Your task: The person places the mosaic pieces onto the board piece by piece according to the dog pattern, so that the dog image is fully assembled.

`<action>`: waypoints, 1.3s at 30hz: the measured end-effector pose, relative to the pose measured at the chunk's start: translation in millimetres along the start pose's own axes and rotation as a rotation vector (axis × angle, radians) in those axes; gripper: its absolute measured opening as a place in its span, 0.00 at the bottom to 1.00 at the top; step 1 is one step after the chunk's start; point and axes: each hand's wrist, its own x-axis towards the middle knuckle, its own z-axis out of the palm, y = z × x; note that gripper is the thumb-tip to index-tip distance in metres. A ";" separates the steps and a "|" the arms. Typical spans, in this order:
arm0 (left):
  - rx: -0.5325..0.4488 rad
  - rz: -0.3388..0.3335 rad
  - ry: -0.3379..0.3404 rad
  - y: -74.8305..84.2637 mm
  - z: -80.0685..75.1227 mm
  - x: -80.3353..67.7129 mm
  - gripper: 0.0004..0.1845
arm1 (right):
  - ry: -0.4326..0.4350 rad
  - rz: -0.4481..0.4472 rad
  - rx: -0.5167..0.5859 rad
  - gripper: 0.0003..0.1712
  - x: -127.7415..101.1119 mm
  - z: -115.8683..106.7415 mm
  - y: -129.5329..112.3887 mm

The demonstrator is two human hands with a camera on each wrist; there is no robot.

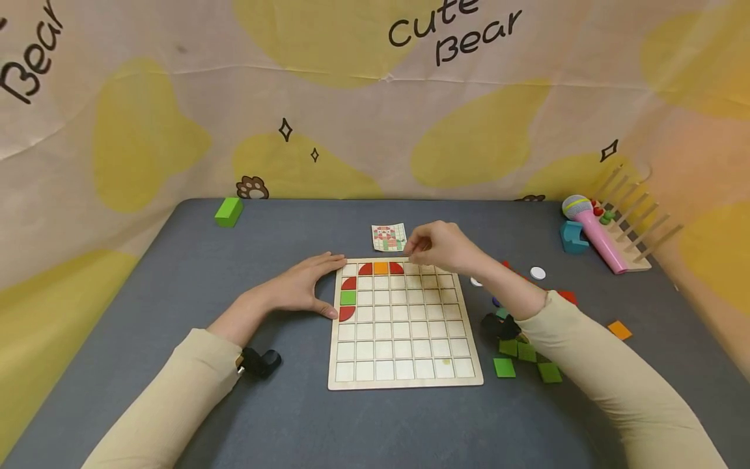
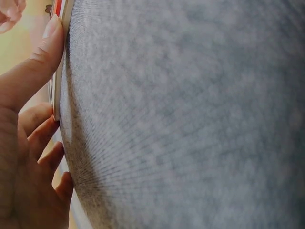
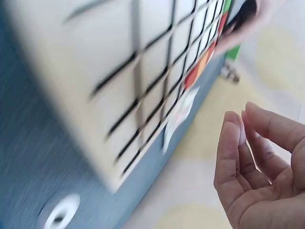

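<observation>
A wooden grid board [image 1: 404,365] lies on the grey table mat [image 1: 176,273]. Red, orange and green tiles [image 1: 381,268] fill part of its top row, and more tiles [image 1: 348,298] part of its left column. My left hand [image 1: 316,286] rests flat against the board's left edge, fingers straight at the top corner and thumb lower down. In the left wrist view the left hand's thumb [image 2: 33,71] presses the board's edge [image 2: 59,71]. My right hand [image 1: 422,247] hovers over the board's top edge beside a small pattern card [image 1: 389,237]. The right hand's fingers [image 3: 248,157] are loosely curled and hold nothing.
Loose green tiles [image 1: 524,358], an orange tile [image 1: 619,329], a red tile [image 1: 567,296] and a white disc [image 1: 537,273] lie right of the board. A pink toy microphone [image 1: 592,231] and a wooden peg rack [image 1: 633,225] stand at the back right, a green block [image 1: 228,212] at the back left.
</observation>
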 end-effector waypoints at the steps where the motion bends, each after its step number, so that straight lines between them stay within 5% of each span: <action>1: 0.003 0.001 0.000 -0.2 0.2 0.3 0.58 | 0.004 0.003 -0.009 0.09 -1.8 -5.6 6.4; 15: -0.002 0.020 0.005 -2.2 0.8 -0.7 0.57 | -0.210 0.069 -0.034 0.15 -25.6 -57.6 80.3; 29: -0.001 0.021 -0.001 -1.4 1.0 0.6 0.58 | -0.358 0.123 0.072 0.17 -30.3 -57.6 103.0; 39: -0.005 0.009 -0.007 -1.8 1.9 1.2 0.58 | -0.365 0.083 -0.006 0.16 -30.7 -52.1 96.5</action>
